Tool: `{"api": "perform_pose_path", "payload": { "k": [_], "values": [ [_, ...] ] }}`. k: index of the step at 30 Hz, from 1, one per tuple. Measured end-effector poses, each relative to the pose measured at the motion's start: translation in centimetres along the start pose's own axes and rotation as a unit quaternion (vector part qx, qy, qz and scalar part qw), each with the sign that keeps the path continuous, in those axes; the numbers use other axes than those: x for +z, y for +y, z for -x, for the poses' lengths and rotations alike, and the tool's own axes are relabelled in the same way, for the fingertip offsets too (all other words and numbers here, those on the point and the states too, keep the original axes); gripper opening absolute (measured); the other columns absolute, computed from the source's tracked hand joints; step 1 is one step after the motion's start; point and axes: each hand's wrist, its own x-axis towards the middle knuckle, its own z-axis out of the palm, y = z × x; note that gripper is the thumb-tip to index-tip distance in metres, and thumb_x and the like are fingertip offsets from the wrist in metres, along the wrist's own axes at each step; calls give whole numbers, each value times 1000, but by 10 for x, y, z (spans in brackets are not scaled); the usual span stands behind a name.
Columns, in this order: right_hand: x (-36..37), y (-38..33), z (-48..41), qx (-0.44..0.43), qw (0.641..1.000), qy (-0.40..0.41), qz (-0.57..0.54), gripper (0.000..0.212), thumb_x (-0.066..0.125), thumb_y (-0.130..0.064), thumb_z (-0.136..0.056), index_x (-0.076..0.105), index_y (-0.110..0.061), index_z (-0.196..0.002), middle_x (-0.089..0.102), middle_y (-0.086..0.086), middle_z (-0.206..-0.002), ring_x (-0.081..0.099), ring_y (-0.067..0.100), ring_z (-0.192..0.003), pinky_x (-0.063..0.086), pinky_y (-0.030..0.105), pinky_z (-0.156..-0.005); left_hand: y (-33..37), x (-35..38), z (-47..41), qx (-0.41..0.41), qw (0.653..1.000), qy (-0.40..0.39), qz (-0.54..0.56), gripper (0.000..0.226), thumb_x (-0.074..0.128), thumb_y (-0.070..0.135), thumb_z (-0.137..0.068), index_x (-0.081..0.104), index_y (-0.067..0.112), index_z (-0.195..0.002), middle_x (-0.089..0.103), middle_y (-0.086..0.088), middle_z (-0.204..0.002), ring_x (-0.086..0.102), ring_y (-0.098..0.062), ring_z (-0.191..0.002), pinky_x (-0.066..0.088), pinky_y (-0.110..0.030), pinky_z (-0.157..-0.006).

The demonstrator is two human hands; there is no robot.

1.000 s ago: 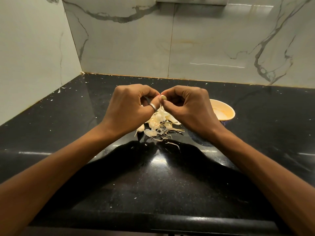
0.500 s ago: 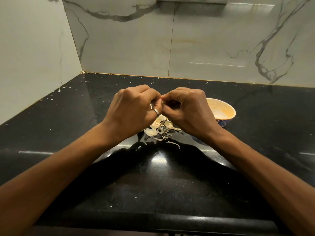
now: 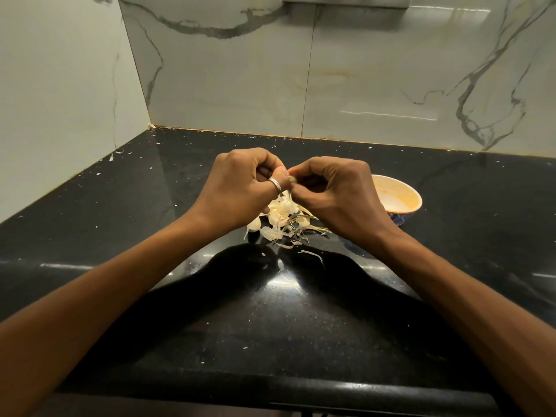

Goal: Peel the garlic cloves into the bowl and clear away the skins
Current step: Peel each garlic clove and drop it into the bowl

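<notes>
My left hand [image 3: 240, 191] and my right hand [image 3: 337, 194] meet above the black counter, fingers curled, both pinching one small garlic clove [image 3: 291, 178] between the fingertips. Only the clove's tip shows between the thumbs. A ring sits on my left thumb. Under the hands lies a pile of pale garlic skins [image 3: 282, 219] with dry stringy bits, and a whole clove [image 3: 254, 225] rests at its left edge. A cream bowl [image 3: 403, 195] with a blue patterned outside stands just right of my right hand; its inside looks smeared orange.
The black stone counter [image 3: 150, 206] runs into a corner of marble-look wall tiles at the back and left. Small white flecks are scattered over it. Its rounded front edge [image 3: 270, 386] is near my body.
Both hands dipped slightly and drew closer together, hiding most of the clove, then rose a little again. The pile and bowl have not moved.
</notes>
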Motion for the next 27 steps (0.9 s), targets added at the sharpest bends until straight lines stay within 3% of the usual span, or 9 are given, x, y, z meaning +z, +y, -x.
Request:
{"api": "perform_pose_path", "payload": {
  "k": [6,19,27],
  "values": [
    [0,-1,0,-5,1000,-4,-7,13,76,-12,-89,79,-9,-102,77,1,-86,73,12,-75,61,35,-70,3,-2,-2,-57,998,-15,33,13,69,13,-92,68,21,-81,68,2,-69,69,-15,-56,59,-31,-50],
    [0,-2,0,-3,1000,-5,-12,14,76,-13,-90,80,-9,-103,77,-1,-88,73,8,-76,62,30,-71,3,-3,-6,-129,988,-24,81,10,70,13,-90,71,14,-81,68,1,-58,68,-19,-54,63,-46,-62],
    [-1,-5,-1,27,997,17,-69,12,79,-13,-89,80,-9,-100,78,-5,-87,75,7,-76,63,30,-74,-9,-7,-7,-178,980,-15,92,12,69,12,-92,70,14,-81,68,-3,-65,69,-24,-63,64,-46,-66]
  ]
}}
